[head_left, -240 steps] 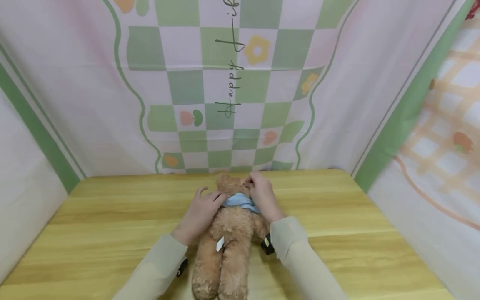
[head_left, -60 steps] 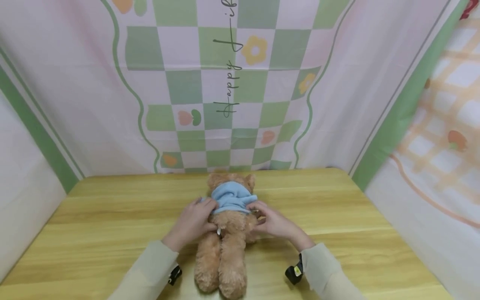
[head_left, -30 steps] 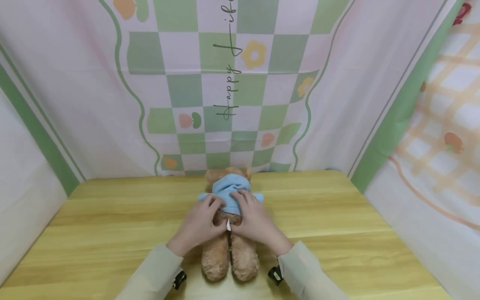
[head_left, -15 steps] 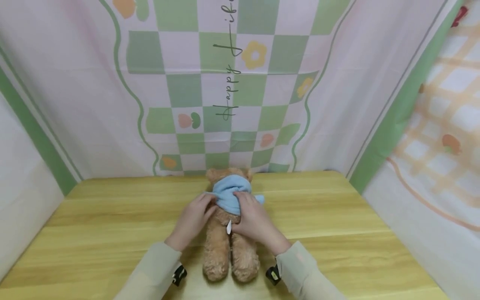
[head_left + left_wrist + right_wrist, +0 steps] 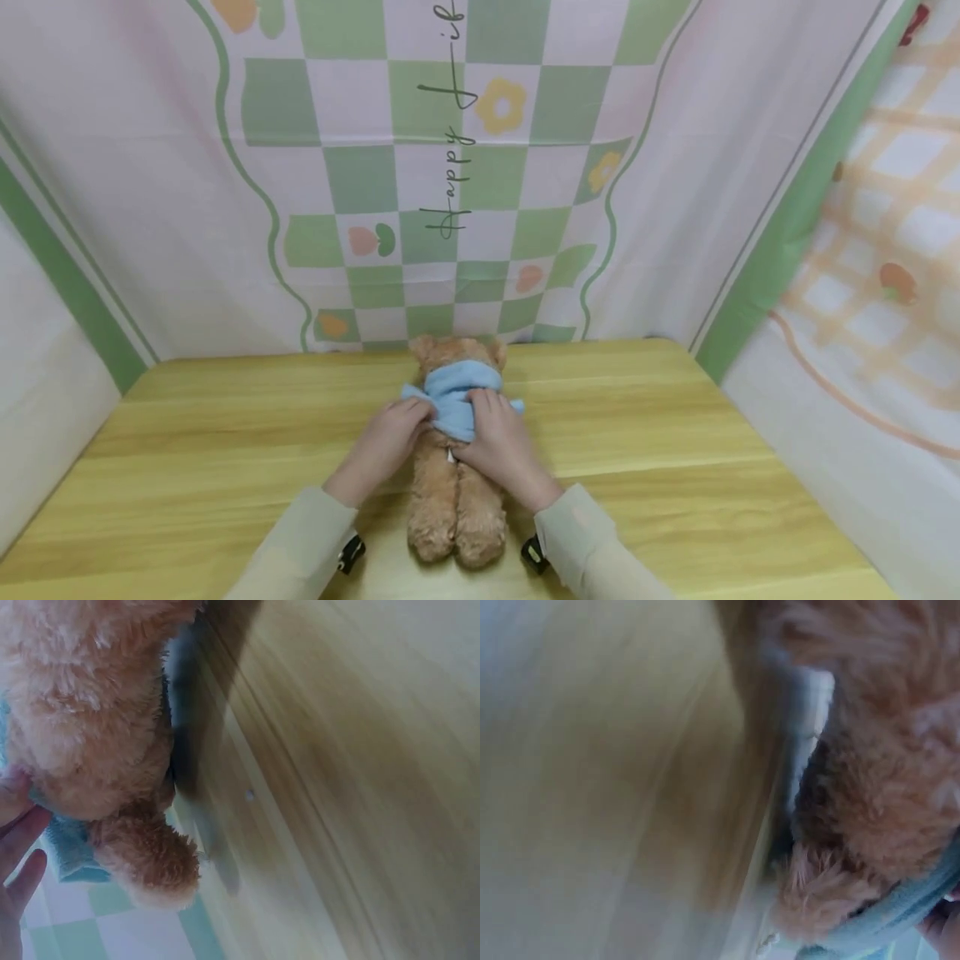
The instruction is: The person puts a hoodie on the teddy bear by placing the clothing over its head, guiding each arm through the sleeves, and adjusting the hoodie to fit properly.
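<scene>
A brown teddy bear [image 5: 431, 508] lies on the wooden table, head toward the back wall and legs toward me. It wears a small light-blue shirt [image 5: 453, 412], creased across the upper body, its short sleeves sticking out at both sides. My left hand [image 5: 386, 442] pinches the shirt's lower edge on the left; in the left wrist view its fingers [image 5: 26, 840] meet the blue cloth beside the fur. With fingers curled on the cloth and thumb near the hem, my right hand [image 5: 501, 442] grips the shirt on the right. A white tag [image 5: 451, 456] peeks out between the legs, partly covered by the right thumb.
The yellow wood-grain table [image 5: 660, 467] extends to both sides of the bear. Behind it hangs a green-and-white checked cloth [image 5: 427, 175], close to the bear's head. Black wrist devices [image 5: 534, 554] sit under both sleeve cuffs.
Eight seconds ago the shirt was bunched near the bear's neck; now it reaches down the torso. Over the last half second, its hem has shifted slightly toward the legs, both hands staying on it.
</scene>
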Tool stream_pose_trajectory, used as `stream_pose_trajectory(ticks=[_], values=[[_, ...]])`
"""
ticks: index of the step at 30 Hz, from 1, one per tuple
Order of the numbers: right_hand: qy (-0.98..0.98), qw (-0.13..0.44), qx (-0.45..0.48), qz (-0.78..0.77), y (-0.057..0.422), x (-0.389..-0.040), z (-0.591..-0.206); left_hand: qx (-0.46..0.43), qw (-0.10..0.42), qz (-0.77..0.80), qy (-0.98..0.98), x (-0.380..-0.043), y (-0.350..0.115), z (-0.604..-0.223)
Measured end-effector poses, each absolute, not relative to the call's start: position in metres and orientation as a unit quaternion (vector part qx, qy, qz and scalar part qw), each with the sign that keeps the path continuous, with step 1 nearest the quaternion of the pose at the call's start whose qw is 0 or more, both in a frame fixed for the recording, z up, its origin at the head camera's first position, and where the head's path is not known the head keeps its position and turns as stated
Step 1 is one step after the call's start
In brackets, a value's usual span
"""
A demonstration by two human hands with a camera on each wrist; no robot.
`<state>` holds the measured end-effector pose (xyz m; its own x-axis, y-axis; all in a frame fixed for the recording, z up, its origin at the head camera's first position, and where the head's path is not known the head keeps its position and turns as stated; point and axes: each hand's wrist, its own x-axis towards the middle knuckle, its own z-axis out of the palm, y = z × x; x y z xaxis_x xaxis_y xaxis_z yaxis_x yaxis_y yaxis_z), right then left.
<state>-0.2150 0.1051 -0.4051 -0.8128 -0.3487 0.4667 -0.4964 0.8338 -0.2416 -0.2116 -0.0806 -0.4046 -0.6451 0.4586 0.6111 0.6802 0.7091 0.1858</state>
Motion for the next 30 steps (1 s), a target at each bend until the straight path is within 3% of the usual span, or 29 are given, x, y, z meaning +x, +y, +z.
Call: stream_pose_trajectory(ticks=[5,13,15,19,25,30], values=[[-0.931,0.241,0.214,0.174,0.101,-0.215,-0.408,-0.336,0.287,-0.198,-0.875,-0.208,-0.086,-0.404],[-0.921,0.140,0.288,0.221,0.106,-0.212,-0.391,-0.311,0.304,-0.204,-0.877,-0.211,-0.095,-0.396],[-0.901,0.136,0.321,0.259,0.110,-0.211,-0.387,-0.304,0.313,-0.195,-0.878,-0.211,-0.095,-0.395],[-0.865,0.181,0.368,0.288,0.113,-0.210,-0.382,-0.303,0.327,-0.178,-0.877,-0.211,-0.094,-0.394],[-0.856,0.281,0.391,0.188,0.107,-0.213,-0.377,-0.289,0.333,-0.179,-0.879,-0.207,-0.093,-0.394],[-0.875,0.287,0.352,0.168,0.098,-0.213,-0.376,-0.282,0.338,-0.167,-0.882,-0.204,-0.090,-0.396]])
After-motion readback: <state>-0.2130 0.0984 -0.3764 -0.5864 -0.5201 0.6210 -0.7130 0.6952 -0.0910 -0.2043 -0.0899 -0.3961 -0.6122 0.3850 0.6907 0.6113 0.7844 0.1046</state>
